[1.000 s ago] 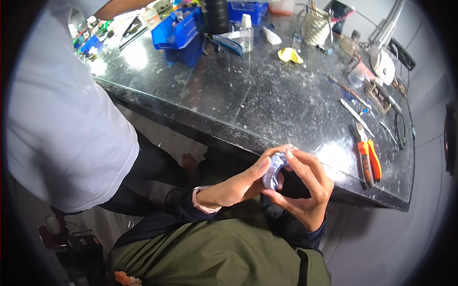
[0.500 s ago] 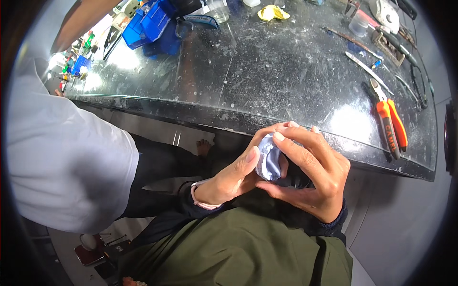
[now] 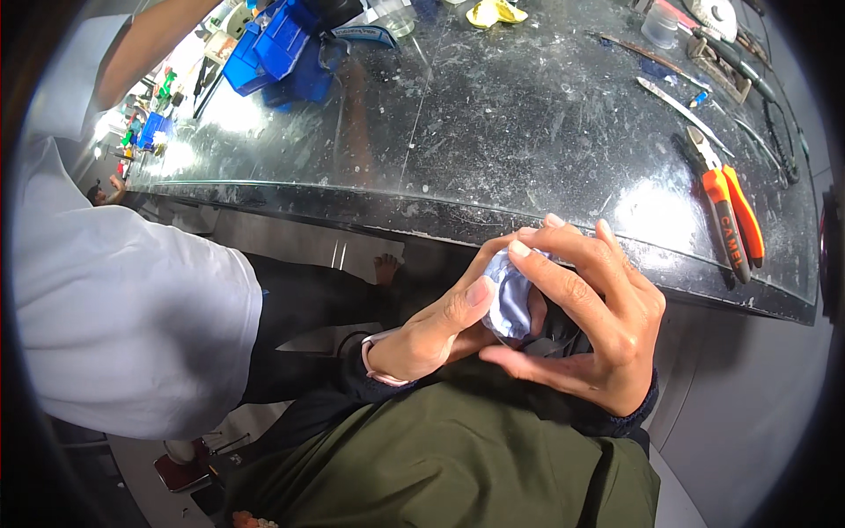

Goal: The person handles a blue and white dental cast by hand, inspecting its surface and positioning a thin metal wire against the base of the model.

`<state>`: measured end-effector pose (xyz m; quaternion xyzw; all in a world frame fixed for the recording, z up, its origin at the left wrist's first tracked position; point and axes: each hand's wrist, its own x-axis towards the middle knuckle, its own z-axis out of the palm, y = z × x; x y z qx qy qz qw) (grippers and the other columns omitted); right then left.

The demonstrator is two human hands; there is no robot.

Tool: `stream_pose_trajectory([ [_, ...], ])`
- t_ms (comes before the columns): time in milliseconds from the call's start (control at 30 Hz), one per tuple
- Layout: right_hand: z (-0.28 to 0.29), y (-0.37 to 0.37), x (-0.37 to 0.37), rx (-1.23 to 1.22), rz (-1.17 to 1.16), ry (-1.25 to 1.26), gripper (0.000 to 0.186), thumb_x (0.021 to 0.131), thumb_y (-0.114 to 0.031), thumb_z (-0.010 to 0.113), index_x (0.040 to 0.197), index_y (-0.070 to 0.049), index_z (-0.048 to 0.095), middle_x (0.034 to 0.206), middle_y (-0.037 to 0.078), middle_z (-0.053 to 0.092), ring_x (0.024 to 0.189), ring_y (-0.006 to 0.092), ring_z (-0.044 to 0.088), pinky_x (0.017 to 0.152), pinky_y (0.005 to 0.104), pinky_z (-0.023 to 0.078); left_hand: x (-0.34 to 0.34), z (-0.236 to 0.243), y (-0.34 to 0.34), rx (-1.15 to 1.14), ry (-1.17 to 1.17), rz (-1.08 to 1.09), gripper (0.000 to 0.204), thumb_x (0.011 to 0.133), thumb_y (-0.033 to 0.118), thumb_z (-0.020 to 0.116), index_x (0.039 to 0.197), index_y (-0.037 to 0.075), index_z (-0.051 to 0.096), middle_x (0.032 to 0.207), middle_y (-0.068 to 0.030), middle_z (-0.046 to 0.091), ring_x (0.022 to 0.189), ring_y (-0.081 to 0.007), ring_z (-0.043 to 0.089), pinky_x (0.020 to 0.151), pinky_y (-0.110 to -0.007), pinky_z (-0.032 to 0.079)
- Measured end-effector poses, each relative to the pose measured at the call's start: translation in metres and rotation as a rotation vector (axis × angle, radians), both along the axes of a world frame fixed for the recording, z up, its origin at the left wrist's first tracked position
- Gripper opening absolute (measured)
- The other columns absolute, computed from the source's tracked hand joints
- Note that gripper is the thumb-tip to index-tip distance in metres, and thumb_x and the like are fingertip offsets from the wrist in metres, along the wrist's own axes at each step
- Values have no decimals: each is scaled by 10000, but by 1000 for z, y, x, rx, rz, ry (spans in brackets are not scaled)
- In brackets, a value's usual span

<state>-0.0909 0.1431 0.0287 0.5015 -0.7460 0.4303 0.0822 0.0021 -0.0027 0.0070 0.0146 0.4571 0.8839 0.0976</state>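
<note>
A small pale blue moulded piece (image 3: 510, 304), with a hollowed face and uneven rim, is held in front of me just off the bench's near edge. My left hand (image 3: 440, 321) grips it from the left, thumb pressed on its side and fingers behind it. My right hand (image 3: 598, 308) curves around the other side. Its index fingertip rests at the piece's upper edge, and its thumb lies by the lower edge; whether that thumb touches is hard to tell. Part of the piece's underside is hidden by my fingers.
The black scuffed bench (image 3: 493, 158) spans ahead. Orange-handled cutting pliers (image 3: 732, 207) lie at right, near a pale blade-like tool (image 3: 682, 113). Blue bins (image 3: 273, 48) and a yellow lump (image 3: 495, 12) sit farther back. A person in a white shirt (image 3: 141, 299) is close on my left.
My right hand's fingers have spread and lifted a little, its thumb slightly farther from the piece. The piece has tilted slightly. The person at left has shifted an arm.
</note>
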Motion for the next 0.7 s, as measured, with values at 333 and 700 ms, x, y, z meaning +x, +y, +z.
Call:
stream_pose_trajectory([
  [333,-4,-7,5,-96,-74,-13,614,470,-410,810,958,-69,662,913,96,636,943,356,615,918,567,345,1,-3,-2,68,-17,-39,588,937,419,322,1394,103,130,1132,-64,399,979,-119,420,845,-279,358],
  [700,4,-1,4,-13,-123,45,462,489,-283,754,902,-89,683,813,63,622,869,325,640,941,601,311,-2,-1,3,134,-7,-113,582,940,395,302,1395,96,97,1215,-64,336,1055,-133,377,912,-296,301],
])
